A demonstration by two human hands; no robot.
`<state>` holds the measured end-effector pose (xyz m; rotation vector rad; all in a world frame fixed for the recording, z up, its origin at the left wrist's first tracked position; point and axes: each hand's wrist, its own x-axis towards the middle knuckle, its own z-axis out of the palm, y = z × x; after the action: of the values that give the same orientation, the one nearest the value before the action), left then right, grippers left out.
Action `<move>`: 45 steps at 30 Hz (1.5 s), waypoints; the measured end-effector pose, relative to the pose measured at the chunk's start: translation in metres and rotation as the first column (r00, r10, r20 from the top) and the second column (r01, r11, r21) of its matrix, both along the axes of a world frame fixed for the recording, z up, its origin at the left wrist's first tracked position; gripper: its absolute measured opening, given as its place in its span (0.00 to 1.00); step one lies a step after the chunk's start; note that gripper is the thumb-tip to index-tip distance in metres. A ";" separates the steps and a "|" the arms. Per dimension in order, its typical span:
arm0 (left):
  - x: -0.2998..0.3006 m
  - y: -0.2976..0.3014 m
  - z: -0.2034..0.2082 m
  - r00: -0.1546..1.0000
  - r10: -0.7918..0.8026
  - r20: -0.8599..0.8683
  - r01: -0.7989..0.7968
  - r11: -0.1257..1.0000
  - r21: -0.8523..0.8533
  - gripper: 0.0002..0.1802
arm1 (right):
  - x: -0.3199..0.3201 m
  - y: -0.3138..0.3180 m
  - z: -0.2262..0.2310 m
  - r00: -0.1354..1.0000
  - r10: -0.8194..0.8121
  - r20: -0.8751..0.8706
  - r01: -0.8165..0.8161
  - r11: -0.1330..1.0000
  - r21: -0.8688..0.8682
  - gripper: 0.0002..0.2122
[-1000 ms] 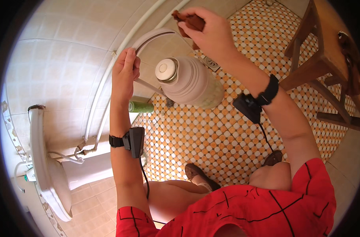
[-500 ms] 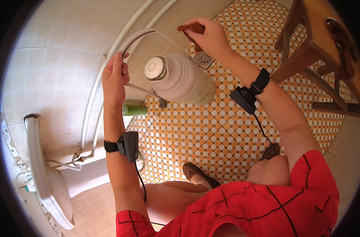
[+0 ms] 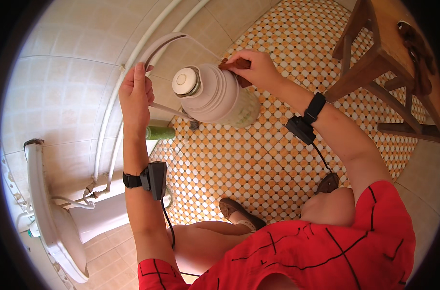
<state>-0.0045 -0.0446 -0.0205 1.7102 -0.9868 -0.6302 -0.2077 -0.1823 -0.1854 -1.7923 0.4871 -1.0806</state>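
A pale thermos flask [image 3: 212, 96] with a round white stopper [image 3: 185, 81] leans in the middle of the view, above the tiled floor. Wrapped round its raised loop handle [image 3: 167, 40], my left hand [image 3: 137, 94] holds the flask from the left. Between the thumb and fingers of my right hand [image 3: 258, 70] is a brown cloth [image 3: 238, 65]. The cloth touches the flask's shoulder where the far end of the handle joins it. Whether the flask's base rests on the floor, I cannot tell.
White pipes [image 3: 114, 96] run along the tiled wall at left. A pedestal washbasin [image 3: 60, 217] stands at lower left, and a green cylinder [image 3: 159, 133] by the wall. To the right is a wooden stool [image 3: 374, 63] with dark brown cloth [image 3: 415, 53] on it. My shoes [image 3: 234, 210] are below.
My right hand has come down toward me, bringing the brown cloth from beyond the flask onto its shoulder. The flask and my left hand have shifted slightly left.
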 end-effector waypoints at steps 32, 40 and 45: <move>0.002 0.004 0.004 0.998 -0.022 -0.061 0.022 1.000 -0.010 0.17 | 0.038 -0.015 0.040 0.990 0.019 0.139 -0.081 0.886 0.456 0.09; -0.001 0.003 0.005 0.998 -0.034 -0.061 0.034 0.999 0.002 0.18 | 0.036 -0.018 0.091 0.979 0.108 0.173 -0.173 0.890 0.421 0.08; 0.000 0.009 0.006 0.998 -0.013 -0.062 0.013 1.000 0.008 0.19 | 0.037 -0.019 0.082 0.961 0.186 0.204 -0.264 0.837 0.480 0.08</move>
<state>-0.0043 -0.0358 -0.0140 1.6830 -0.9536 -0.6927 -0.1702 -0.2016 -0.1036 -1.2574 0.4073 -0.8186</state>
